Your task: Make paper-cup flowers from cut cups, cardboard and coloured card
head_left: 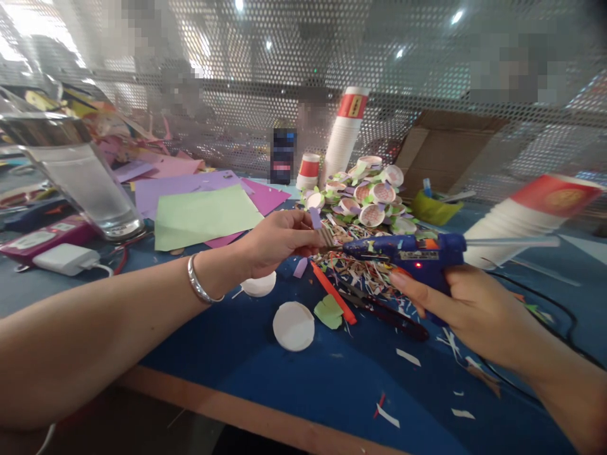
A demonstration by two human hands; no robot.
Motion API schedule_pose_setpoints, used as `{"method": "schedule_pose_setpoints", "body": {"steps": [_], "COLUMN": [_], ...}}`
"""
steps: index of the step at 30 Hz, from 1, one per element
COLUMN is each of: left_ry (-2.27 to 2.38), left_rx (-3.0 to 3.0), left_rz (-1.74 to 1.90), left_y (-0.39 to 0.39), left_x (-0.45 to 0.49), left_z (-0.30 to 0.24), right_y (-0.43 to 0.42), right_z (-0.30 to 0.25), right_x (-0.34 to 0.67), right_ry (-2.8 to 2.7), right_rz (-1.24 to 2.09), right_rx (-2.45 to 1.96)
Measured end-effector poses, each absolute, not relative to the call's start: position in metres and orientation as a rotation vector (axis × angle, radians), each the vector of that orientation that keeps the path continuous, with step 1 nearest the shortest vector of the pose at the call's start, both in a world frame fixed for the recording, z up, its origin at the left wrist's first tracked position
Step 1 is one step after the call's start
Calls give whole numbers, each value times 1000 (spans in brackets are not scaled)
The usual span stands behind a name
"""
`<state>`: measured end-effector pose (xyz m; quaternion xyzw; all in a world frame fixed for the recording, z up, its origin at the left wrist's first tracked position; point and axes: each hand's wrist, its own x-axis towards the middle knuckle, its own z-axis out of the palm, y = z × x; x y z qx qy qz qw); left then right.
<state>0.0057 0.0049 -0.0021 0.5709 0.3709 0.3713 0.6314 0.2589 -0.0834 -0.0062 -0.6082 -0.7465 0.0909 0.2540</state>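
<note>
Dead centre of the frame, the left hand (279, 243) is pinched shut on a small fringed paper piece (322, 234), just above the scrap pile (365, 272) on the blue table (332, 379). The right hand (474, 309) is wrapped round the grip of the blue glue gun (417, 253). The gun lies sideways across the frame with its nozzle pointing left, tip just beside the piece. Can't tell if they're touching.

On my blue table (332, 392), a clear glass (80, 183) stands at far left, a white charger (66, 258) just in front of it. A green paper sheet (203, 215) overlaps purple sheets (190, 186). A white disc (294, 325) lies nearest me. Farther back are a heap of decorated cup bottoms (372, 199), a tall stack of paper cups (348, 133) and a cardboard box (455, 151).
</note>
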Motion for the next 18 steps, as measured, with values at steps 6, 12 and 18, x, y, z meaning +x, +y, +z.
{"method": "schedule_pose_setpoints", "body": {"steps": [6,12,18], "left_ry": [767,810,827], "left_rx": [1356,1357,1297], "left_rz": [938,888,903], "left_y": [1,3,5], "left_x": [6,1,0], "left_z": [-1,-1,-1], "right_y": [-79,-74,-65], "right_z": [-6,-1,5], "right_x": [258,276,294], "right_ry": [-1984,-1510,-1136], "right_rz": [245,638,823], "right_rx": [-1639,-1707,-1589]}}
